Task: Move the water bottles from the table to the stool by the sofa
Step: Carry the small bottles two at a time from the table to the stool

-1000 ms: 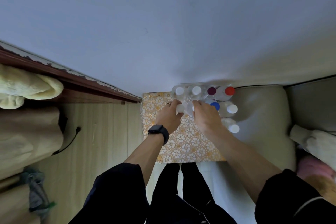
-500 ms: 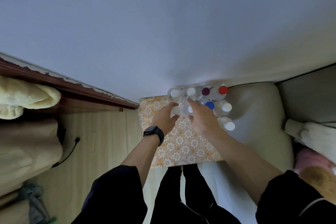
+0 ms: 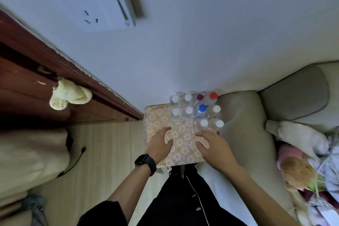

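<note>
On the stool [image 3: 183, 145], slick, crushable-looking water bottles [image 3: 189, 111] are judged best gripped mid-body; nothing is held in the left hand [image 3: 159, 145] or right hand [image 3: 214, 147].

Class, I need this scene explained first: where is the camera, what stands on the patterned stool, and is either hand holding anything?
No machine: these are a person's two bare hands. The camera sits on the person's head and looks down, so the arms enter from below. The left hand, with a watch on its wrist, and the right hand are open over the stool, holding nothing. Ten bottles stand at its far side: seven white caps, one blue, one purple, one red. The sofa lies to the right.
</note>
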Demonstrator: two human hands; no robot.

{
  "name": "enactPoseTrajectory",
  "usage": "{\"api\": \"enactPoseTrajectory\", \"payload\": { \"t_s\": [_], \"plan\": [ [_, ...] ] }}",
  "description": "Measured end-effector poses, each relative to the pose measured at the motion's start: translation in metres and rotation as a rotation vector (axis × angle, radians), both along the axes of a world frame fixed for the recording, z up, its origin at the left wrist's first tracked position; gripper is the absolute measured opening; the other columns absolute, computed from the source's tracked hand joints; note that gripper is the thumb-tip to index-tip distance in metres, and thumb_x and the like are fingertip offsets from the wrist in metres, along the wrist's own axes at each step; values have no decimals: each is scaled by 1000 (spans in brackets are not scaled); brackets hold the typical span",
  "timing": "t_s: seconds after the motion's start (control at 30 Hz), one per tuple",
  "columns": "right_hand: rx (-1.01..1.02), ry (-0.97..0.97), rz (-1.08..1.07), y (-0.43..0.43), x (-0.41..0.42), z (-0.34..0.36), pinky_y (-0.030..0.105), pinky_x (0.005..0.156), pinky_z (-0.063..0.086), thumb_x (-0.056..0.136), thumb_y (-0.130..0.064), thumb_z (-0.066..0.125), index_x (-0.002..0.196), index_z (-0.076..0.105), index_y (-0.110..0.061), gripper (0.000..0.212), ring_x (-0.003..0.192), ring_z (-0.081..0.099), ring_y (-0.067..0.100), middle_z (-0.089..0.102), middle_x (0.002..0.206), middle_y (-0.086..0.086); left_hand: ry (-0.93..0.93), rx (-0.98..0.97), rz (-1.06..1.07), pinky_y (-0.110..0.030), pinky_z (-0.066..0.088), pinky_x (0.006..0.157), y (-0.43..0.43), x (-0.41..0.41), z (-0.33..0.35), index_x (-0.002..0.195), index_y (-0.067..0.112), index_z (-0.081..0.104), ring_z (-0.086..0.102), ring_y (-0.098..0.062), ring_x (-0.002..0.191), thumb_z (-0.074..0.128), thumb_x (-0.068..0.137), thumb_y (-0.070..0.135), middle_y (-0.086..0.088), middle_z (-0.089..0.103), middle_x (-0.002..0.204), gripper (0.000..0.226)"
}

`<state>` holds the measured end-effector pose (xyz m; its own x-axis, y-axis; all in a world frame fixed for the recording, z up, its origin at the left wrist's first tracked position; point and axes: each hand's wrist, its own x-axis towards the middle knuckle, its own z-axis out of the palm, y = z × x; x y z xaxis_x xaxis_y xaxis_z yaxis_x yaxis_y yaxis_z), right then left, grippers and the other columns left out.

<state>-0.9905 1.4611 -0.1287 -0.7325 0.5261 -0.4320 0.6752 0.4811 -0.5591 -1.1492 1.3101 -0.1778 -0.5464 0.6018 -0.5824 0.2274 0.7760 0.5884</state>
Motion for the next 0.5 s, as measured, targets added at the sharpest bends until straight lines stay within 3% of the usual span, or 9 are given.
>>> {"api": "enactPoseTrajectory", "payload": {
  "t_s": [0.13, 0.3, 0.5],
  "plan": [
    [74, 92, -8, -19, 16, 28, 15, 96, 29, 94, -30, 63, 121, 69, -24, 29, 121, 55, 12, 64, 127, -8, 96, 35, -38, -35, 46, 98, -13, 16, 30, 143, 30, 43, 54, -21, 124, 55, 97, 31, -4, 54, 141, 48],
    [189, 224, 5, -35, 17, 52, 27, 95, 37, 90, -26, 69, 113, 73, -22, 24, 110, 57, 11, 70, 117, -4, 268, 26, -31, -39, 51, 94, -23, 24, 61, 144, 31, 43, 58, -21, 119, 51, 96, 37, -1, 54, 142, 49],
    [139, 191, 163, -34, 3, 63, 22, 103, 26, 99, -35, 54, 126, 66, -30, 30, 128, 46, 15, 59, 135, -9, 310, -23, 117, -38, 51, 89, -48, 35, 84, 144, 36, 41, 56, -23, 115, 49, 98, 39, -3, 56, 132, 47]
  ]
}}
